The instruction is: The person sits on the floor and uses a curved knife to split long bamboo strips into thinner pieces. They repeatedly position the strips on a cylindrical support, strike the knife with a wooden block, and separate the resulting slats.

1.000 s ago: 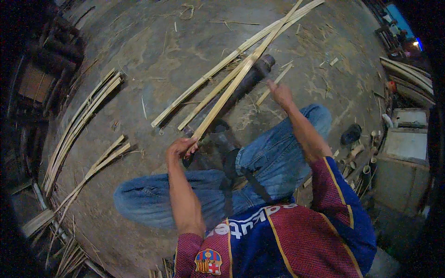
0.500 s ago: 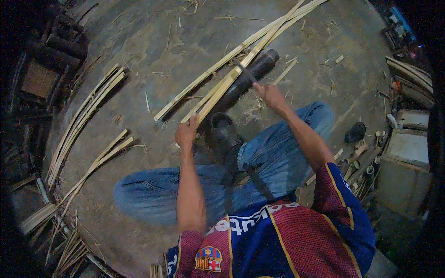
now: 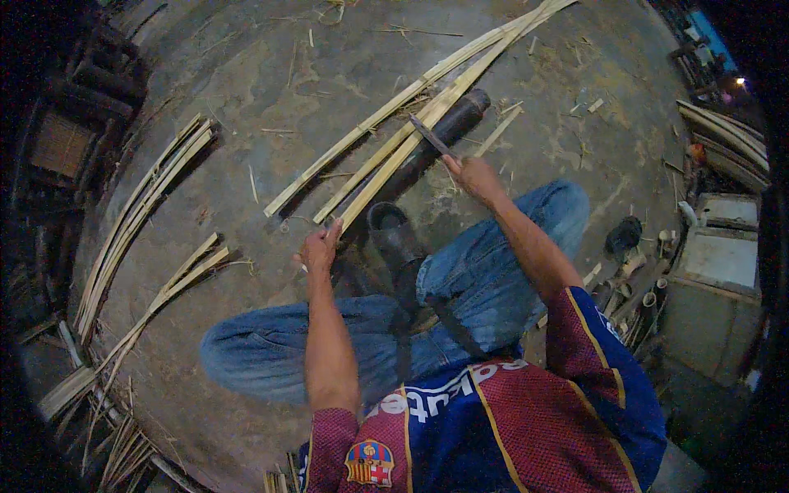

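Note:
My left hand [image 3: 319, 248] is closed around the near end of a pale bamboo strip [image 3: 386, 172]. A knife [image 3: 429, 136] is gripped in my right hand [image 3: 475, 179], its dark blade pointing away to the left and lying across the strip. Whether the edge cuts into the strip is too small to tell. Under the blade and strip lies a thick dark cylinder [image 3: 454, 125] on the floor. Just left of the held strip, a second strip [image 3: 349, 187] runs almost parallel. Farther left is a longer bundle of strips [image 3: 329, 156]; all come together at the far end.
More bamboo strips [image 3: 144, 218] lie at the left, with a shorter group [image 3: 177, 283] nearer. A dark tube-like shape [image 3: 393, 234] stands by my legs. At the right are a pale-topped box [image 3: 723, 261], a dark lump [image 3: 625, 236] and cut bamboo pieces [image 3: 649, 302]. Shavings litter the floor.
My left hand has drawn the strip slightly nearer and left, widening its gap from the neighbouring strip. The knife has shifted a little toward me along the strip.

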Demonstrator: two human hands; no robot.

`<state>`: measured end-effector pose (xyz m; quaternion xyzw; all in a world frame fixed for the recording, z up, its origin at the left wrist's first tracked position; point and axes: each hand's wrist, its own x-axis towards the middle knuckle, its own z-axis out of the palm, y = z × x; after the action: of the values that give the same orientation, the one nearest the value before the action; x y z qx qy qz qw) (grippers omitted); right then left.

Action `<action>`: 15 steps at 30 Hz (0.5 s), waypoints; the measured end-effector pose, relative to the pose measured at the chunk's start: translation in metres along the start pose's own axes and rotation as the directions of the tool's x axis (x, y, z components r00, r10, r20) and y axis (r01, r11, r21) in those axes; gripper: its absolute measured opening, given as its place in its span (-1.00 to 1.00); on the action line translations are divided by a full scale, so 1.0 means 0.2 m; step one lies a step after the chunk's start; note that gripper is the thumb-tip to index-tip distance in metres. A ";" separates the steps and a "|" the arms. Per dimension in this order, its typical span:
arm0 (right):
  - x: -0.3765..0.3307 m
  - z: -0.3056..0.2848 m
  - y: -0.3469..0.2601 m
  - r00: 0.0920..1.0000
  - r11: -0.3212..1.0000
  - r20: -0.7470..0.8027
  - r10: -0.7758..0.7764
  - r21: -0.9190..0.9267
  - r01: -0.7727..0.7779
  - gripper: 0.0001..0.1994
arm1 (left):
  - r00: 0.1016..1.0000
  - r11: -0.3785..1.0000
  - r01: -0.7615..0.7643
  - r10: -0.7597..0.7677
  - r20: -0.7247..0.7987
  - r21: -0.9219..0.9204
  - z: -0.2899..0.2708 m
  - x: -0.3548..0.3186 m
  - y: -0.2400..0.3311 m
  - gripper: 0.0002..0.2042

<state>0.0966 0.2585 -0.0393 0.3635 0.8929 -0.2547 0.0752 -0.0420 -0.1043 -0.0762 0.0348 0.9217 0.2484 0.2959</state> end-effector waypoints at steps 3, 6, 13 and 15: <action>-0.07 -0.01 -0.04 0.973 0.966 0.111 -0.200 -0.145 0.215 -0.36 | 1.000 1.000 0.010 -0.010 0.001 0.004 -0.03 -0.03 0.01 -0.28; 0.12 0.02 0.35 0.987 0.990 -0.135 0.088 0.122 -0.071 -0.36 | 0.999 1.000 0.002 -0.002 -0.038 0.021 -0.03 -0.04 0.02 -0.28; -0.08 -0.07 -0.06 0.963 0.944 0.112 -0.244 -0.199 0.263 -0.36 | 0.996 1.000 -0.005 0.007 -0.093 0.023 -0.04 -0.05 0.03 -0.28; -0.05 -0.08 -0.03 0.997 0.998 -0.030 -0.070 -0.009 0.070 -0.33 | 0.996 1.000 -0.027 0.026 -0.086 -0.006 -0.05 -0.08 0.00 -0.30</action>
<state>0.1006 0.2572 -0.0202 0.3356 0.9072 -0.2479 0.0543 -0.0351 -0.1118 -0.0605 0.0351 0.9321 0.2569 0.2530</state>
